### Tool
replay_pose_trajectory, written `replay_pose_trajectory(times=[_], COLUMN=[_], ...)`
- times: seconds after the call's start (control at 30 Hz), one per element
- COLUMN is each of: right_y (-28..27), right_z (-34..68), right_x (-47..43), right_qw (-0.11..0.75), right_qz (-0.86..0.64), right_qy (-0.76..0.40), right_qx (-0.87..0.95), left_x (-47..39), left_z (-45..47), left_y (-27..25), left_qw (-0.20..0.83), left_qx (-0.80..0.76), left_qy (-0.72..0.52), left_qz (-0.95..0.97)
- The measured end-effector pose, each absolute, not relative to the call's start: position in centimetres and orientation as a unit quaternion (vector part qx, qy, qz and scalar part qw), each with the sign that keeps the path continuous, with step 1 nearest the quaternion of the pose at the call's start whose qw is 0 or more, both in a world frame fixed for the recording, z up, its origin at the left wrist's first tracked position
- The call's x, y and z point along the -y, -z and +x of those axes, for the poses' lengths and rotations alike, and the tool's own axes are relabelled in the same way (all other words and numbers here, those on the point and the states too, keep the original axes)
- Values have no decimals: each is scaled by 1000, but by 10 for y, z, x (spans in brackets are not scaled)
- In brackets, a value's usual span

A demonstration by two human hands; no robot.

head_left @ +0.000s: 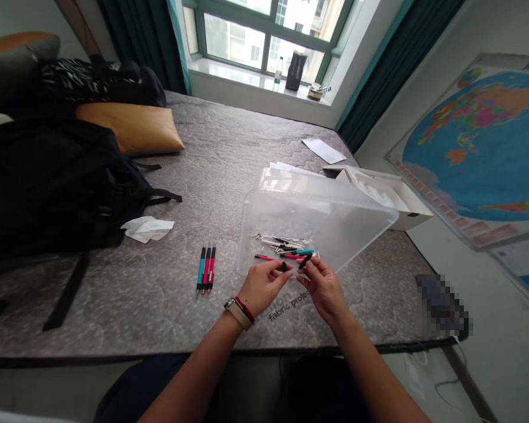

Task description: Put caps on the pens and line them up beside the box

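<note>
In front of the clear plastic bin (357, 226), my two hands are close together. The fingertips of my left hand (261, 289) pinch a small black pen part (284, 267). A longer black pen part (306, 260) is pinched in my right hand (325, 292); a small gap separates the two pieces. Just beyond my fingers, loose pen parts (286, 242) lie in the bin: white, black, metallic, pink and teal. To the left, three whole pens stand side by side on the mattress: a teal pen (201, 270) and two pink pens, the nearer one (211, 269) outermost.
The grey mattress (211, 176) bears a crumpled tissue (147, 229), a black backpack (62, 182) and a tan cushion (132, 127) on the left. Behind the bin are a white box (412, 202) and papers (324, 150). A blurred dark object (443, 302) lies at the right edge.
</note>
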State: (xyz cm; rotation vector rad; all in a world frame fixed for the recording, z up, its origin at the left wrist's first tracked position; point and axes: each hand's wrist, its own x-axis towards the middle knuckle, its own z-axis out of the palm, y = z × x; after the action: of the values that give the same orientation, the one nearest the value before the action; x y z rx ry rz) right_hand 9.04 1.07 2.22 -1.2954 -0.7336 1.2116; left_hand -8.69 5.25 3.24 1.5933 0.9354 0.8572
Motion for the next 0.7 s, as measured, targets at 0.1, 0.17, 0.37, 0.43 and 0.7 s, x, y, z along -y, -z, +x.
replay_pose_trajectory(times=[0.1,0.17,0.37,0.43,0.7], right_y=[-17,-12,0,1,-35], right_z=[91,96,108,110,122], right_x=[-12,-16,-30,-34,-95], right_qw=[552,505,315,281,180], right_qz=[-580,-631,-703,-703,-712], right_qy=[-480,-399,-100,-57,14], right_qx=[359,434,629,651,679], left_x=[-52,-53,-54,-52,-37], left_z=[-88,-89,-91,-89,-78], left_y=[-34,-34,-31,-27,-21], left_qw=[584,583,432,410,384], left_qx=[-369,-368,-383,-380,-375], left_qy=[-367,-378,-377,-350,-256], left_qz=[623,618,724,751,804])
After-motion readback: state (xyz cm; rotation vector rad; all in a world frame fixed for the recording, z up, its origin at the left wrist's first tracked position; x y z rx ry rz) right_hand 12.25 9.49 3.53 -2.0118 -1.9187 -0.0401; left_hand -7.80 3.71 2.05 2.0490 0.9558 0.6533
